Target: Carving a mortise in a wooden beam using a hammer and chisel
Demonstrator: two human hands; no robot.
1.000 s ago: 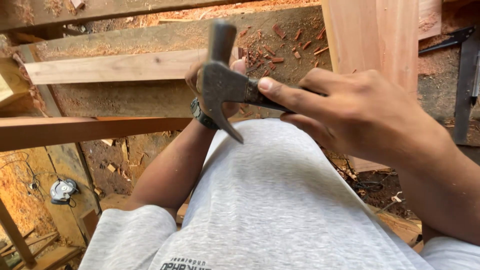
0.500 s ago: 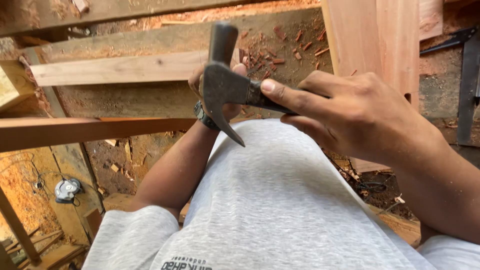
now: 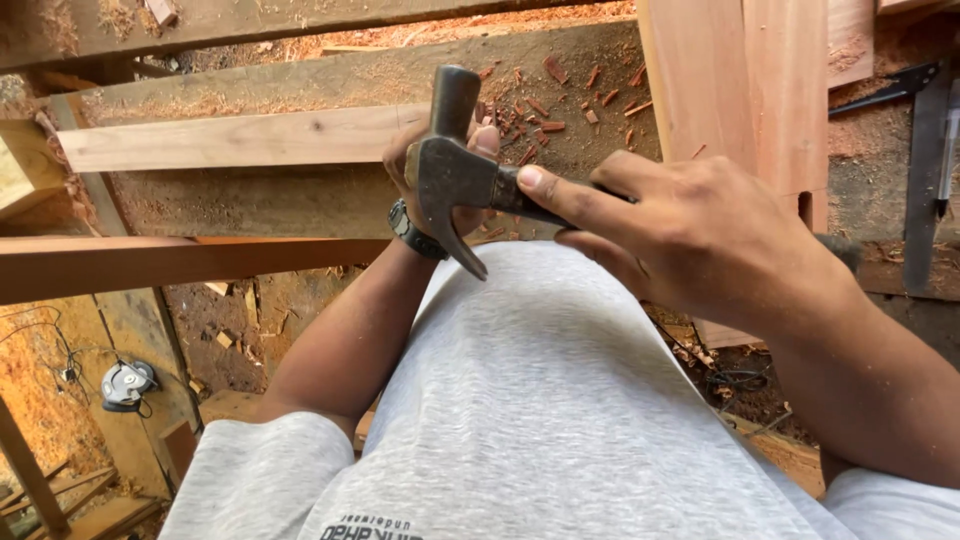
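Your hammer (image 3: 455, 170) has barely shifted; your right hand (image 3: 690, 235) stays clamped on its handle, your left hand (image 3: 440, 165) behind its head, grip unclear.

Rough wooden tabletop (image 3: 300, 205), built of heavy planks and dusted with sawdust. A pale wooden strip (image 3: 240, 138) lies flat along it, running left to right. Reddish wood chips (image 3: 545, 105) are scattered just right of the strip's end. A broad reddish board (image 3: 735, 90) lies across the right part, reaching toward the near edge. At far right, a dark metal square (image 3: 925, 150) rests on the surface, well apart from the chips. A reddish-brown rail (image 3: 150, 265) runs along the near edge. Below, on the sawdust-covered floor (image 3: 40, 400), sits a small round grey power tool (image 3: 125, 383) with a cord.
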